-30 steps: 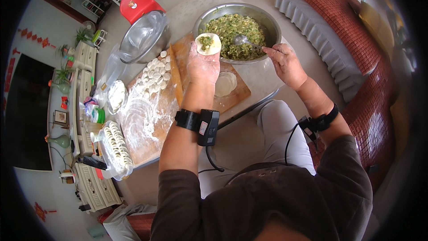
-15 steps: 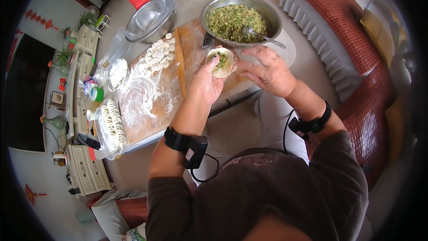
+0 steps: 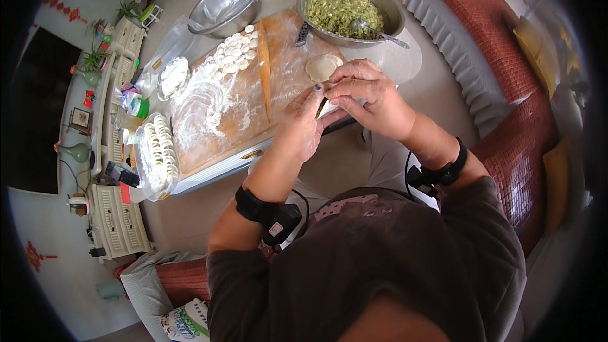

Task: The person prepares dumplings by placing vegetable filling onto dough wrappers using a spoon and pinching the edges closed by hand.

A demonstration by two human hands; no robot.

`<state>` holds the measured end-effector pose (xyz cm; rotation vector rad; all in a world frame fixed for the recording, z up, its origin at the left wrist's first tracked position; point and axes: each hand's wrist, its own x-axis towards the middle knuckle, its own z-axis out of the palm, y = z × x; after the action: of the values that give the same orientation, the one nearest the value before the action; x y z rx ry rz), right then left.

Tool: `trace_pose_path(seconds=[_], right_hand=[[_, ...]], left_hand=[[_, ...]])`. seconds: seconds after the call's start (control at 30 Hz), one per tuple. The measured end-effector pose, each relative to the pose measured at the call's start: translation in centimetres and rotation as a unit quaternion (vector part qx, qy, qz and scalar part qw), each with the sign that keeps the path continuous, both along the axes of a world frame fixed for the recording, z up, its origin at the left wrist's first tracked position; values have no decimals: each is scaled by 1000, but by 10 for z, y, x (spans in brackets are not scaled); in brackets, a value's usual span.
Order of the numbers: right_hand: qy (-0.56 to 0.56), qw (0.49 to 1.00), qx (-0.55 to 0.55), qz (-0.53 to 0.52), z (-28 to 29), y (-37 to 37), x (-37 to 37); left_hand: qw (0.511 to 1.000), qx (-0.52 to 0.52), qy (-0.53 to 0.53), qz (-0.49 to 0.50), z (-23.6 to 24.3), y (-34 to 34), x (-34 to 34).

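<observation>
- The folded dough wrapper [image 3: 329, 108] is held between both hands, close to the table's near edge, with dark filling showing at its opening; filling caught on the rim could leave a gap in the seam.
- The left hand [image 3: 301, 125] is clamped around the wrapper's left side, thumb on top; too hard a press could split the dough.
- The right hand [image 3: 373, 100] has its fingertips together, apparently pinching the rim, though they partly hide it; an uneven pinch could tear it.
- Just beyond, round wrappers [image 3: 323, 67] lie on the board [image 3: 285, 50]; a knuckle could nudge them, or they might stick together.
- Farther right, the spoon [image 3: 391, 38] leans over the rim of the filling bowl [image 3: 397, 9]; a knock from the right arm could tip it out.
- Far left, small dough pieces [image 3: 231, 54] lie crowded, so they could cling together.
</observation>
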<state>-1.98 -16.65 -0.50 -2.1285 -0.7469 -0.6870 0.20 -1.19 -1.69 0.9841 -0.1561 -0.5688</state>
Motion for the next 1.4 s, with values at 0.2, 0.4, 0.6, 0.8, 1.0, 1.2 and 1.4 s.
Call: trace_pose_path(seconds=[0.2, 0.4, 0.6, 0.8, 1.0, 1.2, 1.4], right_hand=[[30, 997, 59, -39, -3, 10, -3], [34, 994, 76, -65, 0, 18, -9], [50, 996, 46, -56, 1, 20, -14], [7, 998, 48, -38, 4, 17, -13], [-8, 995, 84, -47, 4, 21, -15], [211, 956, 203, -13, 1, 10, -27], [235, 948, 212, -34, 6, 7, -30]], left_hand=[[999, -32, -27, -28, 5, 8, -10], [999, 12, -25, 19, 13, 8, -18], [998, 35, -56, 6, 15, 13, -21], [981, 48, -184, 25, 3, 18, -21], [979, 86, -143, 115, 5, 21, -26], [983, -19, -134, 121, 0, 26, -23], [982, -7, -150, 113, 2, 24, -27]])
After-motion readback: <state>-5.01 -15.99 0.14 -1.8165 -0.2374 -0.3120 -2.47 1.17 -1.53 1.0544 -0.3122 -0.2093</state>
